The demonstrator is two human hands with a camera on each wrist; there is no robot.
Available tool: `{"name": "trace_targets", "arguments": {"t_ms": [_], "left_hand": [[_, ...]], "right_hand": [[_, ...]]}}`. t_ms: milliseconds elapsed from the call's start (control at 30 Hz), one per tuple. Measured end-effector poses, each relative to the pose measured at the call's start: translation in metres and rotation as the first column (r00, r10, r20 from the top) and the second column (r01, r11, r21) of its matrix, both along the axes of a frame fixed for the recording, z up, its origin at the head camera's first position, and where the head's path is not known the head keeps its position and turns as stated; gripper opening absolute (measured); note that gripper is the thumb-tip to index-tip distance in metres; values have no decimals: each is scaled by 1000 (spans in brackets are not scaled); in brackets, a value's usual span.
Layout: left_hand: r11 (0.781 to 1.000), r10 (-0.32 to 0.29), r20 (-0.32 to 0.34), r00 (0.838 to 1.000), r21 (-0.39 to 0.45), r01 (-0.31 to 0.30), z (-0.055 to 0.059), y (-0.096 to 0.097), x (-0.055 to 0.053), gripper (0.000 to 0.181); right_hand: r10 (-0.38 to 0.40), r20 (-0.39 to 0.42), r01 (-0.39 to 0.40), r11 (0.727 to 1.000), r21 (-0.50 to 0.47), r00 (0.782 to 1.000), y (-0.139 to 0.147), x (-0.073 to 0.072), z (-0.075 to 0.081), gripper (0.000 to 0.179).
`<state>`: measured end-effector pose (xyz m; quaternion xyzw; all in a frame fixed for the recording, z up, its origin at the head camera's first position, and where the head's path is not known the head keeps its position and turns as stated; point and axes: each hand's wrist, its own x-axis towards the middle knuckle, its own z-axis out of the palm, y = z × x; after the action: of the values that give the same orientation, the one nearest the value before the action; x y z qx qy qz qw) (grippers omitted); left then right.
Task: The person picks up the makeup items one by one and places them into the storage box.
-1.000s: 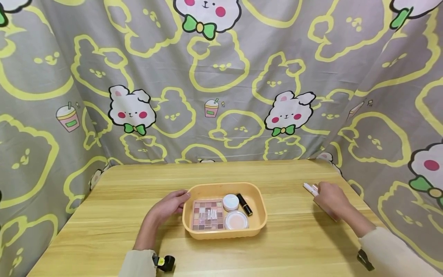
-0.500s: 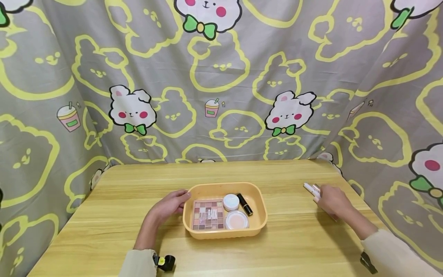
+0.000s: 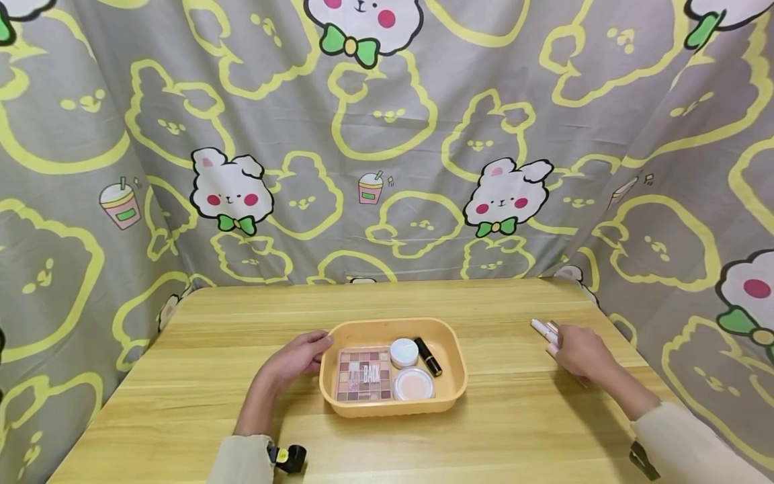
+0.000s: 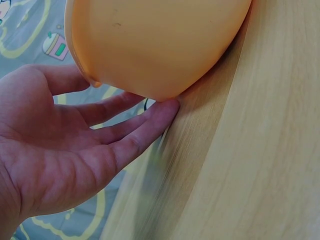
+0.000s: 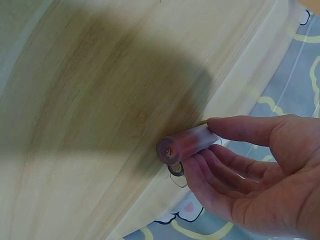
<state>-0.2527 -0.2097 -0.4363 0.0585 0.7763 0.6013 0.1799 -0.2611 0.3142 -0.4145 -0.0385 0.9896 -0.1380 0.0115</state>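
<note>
A yellow-orange tray (image 3: 450, 393) stands mid-table. My left hand (image 3: 296, 356) holds its left end, thumb at the rim and fingers along the underside of the outer wall (image 4: 160, 45). Inside lie an eyeshadow palette (image 3: 363, 376), a white round jar (image 3: 404, 353), a round compact (image 3: 414, 385) and a black lipstick (image 3: 428, 357). To the right, my right hand (image 3: 580, 349) pinches a pinkish lip gloss tube (image 5: 187, 143) between thumb and fingers. A second tube (image 5: 176, 169) with a dark end shows just beyond it, partly hidden by the fingers. White tube ends (image 3: 542, 329) protrude past that hand.
The wooden table (image 3: 242, 309) meets a grey curtain (image 3: 411, 121) with yellow animal outlines at its back and sides. The right hand works near the table's right edge. A black wrist camera (image 3: 290, 459) sits at the left sleeve.
My right hand shifted slightly to the right over the first half second, then stays nearly still on the tube. The left hand and the tray keep their place.
</note>
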Motion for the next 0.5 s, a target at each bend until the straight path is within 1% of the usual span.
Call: {"name": "trace_targets", "arguments": {"t_ms": [167,500], "left_hand": [[1000,0,2,1000,1,0,0,0,0,58],[1000,-1,0,1000,1,1,0,0,0,55]], "right_hand": [[20,-34,-20,1000,15,999,-1,1,-2,19],[36,-54,-34,999,32,998,-2,1,-2,20]]}}
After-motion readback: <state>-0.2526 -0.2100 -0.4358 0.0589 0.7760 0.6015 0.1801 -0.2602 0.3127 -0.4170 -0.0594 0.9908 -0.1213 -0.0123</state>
